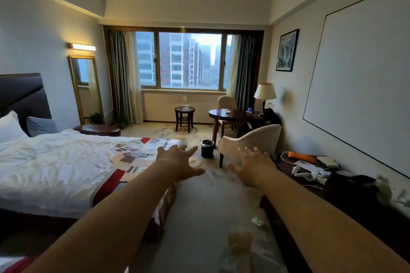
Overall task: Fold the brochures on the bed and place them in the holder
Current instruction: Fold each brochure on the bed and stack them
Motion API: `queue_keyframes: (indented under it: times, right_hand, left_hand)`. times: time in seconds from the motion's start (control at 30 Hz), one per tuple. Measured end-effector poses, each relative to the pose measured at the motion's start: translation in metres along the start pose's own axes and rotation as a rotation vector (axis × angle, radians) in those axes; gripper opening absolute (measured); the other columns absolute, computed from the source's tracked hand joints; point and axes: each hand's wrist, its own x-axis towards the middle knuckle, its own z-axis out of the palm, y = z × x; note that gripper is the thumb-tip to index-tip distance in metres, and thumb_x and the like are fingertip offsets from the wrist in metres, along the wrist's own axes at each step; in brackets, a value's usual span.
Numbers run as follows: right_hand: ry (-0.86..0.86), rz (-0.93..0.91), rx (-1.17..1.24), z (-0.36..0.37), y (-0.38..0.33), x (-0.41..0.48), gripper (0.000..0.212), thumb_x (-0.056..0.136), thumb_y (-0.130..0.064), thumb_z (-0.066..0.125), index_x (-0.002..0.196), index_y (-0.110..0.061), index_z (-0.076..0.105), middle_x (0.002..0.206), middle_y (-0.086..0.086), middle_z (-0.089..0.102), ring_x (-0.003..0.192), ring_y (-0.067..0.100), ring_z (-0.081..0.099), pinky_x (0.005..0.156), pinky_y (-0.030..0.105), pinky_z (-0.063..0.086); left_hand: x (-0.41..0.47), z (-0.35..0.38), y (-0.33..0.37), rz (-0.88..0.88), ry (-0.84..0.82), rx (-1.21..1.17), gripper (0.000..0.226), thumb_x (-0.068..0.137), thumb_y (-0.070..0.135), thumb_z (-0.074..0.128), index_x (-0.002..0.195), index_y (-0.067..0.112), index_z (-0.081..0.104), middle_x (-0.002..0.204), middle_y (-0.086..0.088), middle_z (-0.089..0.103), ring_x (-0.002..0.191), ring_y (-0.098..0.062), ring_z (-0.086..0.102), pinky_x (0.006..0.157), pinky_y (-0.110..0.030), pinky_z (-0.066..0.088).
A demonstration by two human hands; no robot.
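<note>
Brochures (137, 155): loose printed sheets, unfolded, scattered flat and overlapping across the foot corner of the bed (55, 162), some lying on the red runner (111, 180) at its edge; the spread runs roughly along the bed's foot, from near the person out toward the window. Left hand (179, 162): empty, palm down, fingers spread apart, stretched forward past the bed's corner; the sheets lie just to its left and slightly below, the nearest seeming almost under the wrist. Right hand (253, 166): empty, fingers likewise splayed, held out over the carpet near the cream armchair (248, 142), well apart from the paper. Nearer hand: the left, by a clear margin; a first pick-up would likely call for a leftward, downward reach with that hand. Holder (186, 102): probably the small clear stand on the round side table (184, 109) under the window, well beyond the bed; too small to tell for certain. Dark desk (332, 193) at right: cables, white and orange devices, not part of the task.
</note>
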Motion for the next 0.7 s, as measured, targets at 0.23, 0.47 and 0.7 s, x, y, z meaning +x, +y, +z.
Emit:
queue_keyframes:
  times: [0.23, 0.47, 0.7]
  right_hand:
    - [-0.048, 0.083, -0.002, 0.016, 0.025, 0.134, 0.08, 0.101, -0.067, 0.032, 0.165, -0.022, 0.014, 0.171, 0.004, 0.015, 0.158, 0.028, 0.01, 0.127, 0.051, 0.009]
    - [-0.055, 0.061, -0.003, 0.042, 0.083, 0.294, 0.079, 0.101, -0.064, 0.034, 0.164, -0.02, 0.016, 0.169, 0.005, 0.022, 0.156, 0.027, 0.019, 0.126, 0.051, 0.013]
    - [-0.076, 0.048, 0.017, 0.048, 0.151, 0.458, 0.07, 0.102, -0.057, 0.039, 0.16, -0.02, 0.026, 0.164, 0.007, 0.033, 0.151, 0.029, 0.027, 0.125, 0.052, 0.016]
  left_hand:
    - [0.144, 0.011, -0.02, 0.062, 0.026, 0.027, 0.093, 0.083, 0.085, 0.044, 0.16, 0.04, 0.018, 0.168, 0.001, 0.021, 0.154, -0.028, 0.02, 0.116, -0.062, 0.026]
    - [0.315, 0.022, -0.009, 0.033, 0.038, 0.055, 0.087, 0.087, 0.082, 0.044, 0.159, 0.04, 0.022, 0.167, 0.001, 0.025, 0.152, -0.026, 0.024, 0.115, -0.058, 0.026]
    - [0.499, 0.018, 0.025, -0.012, 0.017, 0.106, 0.074, 0.093, 0.072, 0.041, 0.158, 0.04, 0.026, 0.163, -0.001, 0.033, 0.149, -0.028, 0.03, 0.112, -0.055, 0.027]
